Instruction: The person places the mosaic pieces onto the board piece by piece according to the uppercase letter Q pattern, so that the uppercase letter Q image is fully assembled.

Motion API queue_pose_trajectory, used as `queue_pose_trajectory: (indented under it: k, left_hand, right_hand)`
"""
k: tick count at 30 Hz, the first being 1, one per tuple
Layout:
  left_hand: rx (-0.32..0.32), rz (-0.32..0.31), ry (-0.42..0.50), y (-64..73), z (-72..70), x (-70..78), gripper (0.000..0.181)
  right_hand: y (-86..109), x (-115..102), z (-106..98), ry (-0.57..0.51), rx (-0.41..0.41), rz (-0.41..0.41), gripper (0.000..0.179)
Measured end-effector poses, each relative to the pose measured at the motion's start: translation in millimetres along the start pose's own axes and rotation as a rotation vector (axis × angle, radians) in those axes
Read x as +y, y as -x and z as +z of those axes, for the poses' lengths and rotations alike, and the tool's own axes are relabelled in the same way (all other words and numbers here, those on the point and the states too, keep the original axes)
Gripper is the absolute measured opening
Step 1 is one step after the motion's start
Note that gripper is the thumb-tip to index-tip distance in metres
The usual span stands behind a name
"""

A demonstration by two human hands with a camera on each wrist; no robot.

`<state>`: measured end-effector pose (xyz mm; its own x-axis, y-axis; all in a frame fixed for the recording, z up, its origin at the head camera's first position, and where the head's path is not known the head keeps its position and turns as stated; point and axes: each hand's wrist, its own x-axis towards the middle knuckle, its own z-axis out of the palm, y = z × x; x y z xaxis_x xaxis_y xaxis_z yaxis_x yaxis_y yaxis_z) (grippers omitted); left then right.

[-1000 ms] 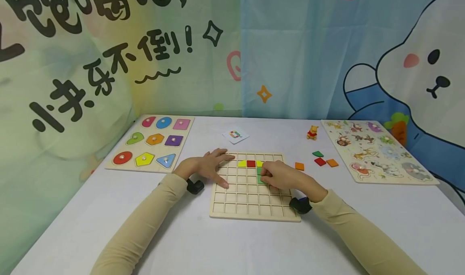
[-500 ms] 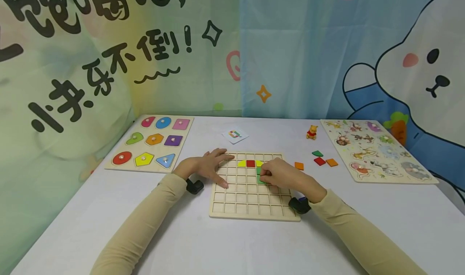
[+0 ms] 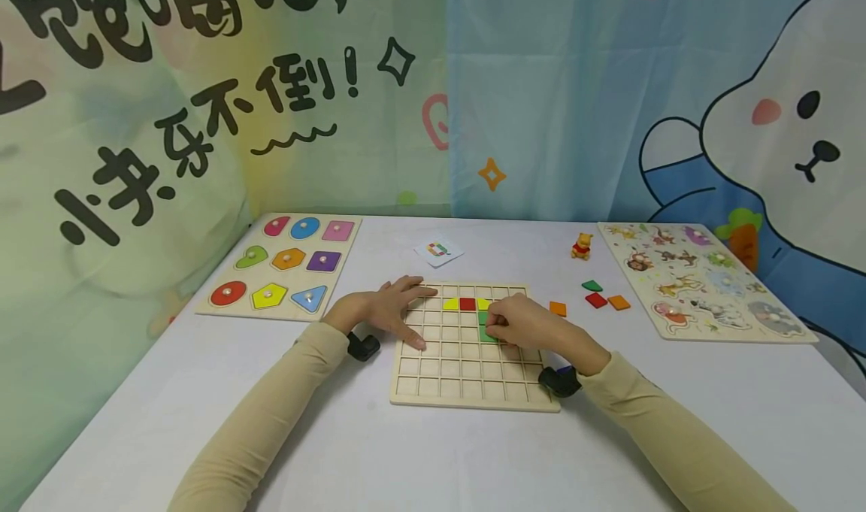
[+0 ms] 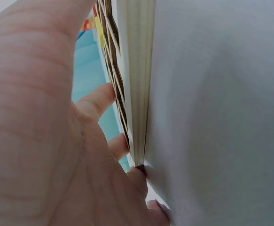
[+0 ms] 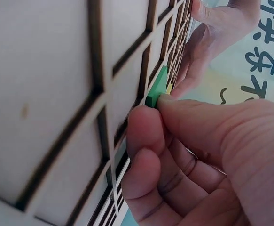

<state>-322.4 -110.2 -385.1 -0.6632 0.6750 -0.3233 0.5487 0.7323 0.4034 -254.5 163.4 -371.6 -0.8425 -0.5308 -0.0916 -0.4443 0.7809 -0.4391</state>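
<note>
Green tile (image 5: 158, 87) | right hand (image 3: 524, 324) pinches it at board (image 3: 449, 369) | left hand (image 3: 389, 309) splayed along edge | seemingly placing; next likely needs pressing flat

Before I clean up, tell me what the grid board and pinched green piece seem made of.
Grid board: likely plywood, pale and matte, its side edge showing lengthwise bands. Green piece in the right hand: perhaps painted wood or plastic; smooth, evenly coloured, no grain visible.
</note>
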Motion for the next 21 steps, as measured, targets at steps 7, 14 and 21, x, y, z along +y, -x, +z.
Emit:
queue_pose_trajectory:
  k: [7,14,21]
  left_hand:
    - [-0.002,-0.001,-0.005,-0.7,-0.6,0.0,0.103]
    - [-0.001,-0.003,-0.007,-0.2,0.5,0.0,0.104]
    - [-0.003,-0.002,-0.004,0.4,-0.1,1.7,0.104]
  right_hand:
    - [0.1,2.3,0.8,-0.045,0.001,-0.025,0.012]
    - [-1.3,3.4,1.4,-0.081,-0.019,-0.023,0.012]
    - [-0.7,4.0,1.0,-0.084,-0.024,-0.021,0.010]
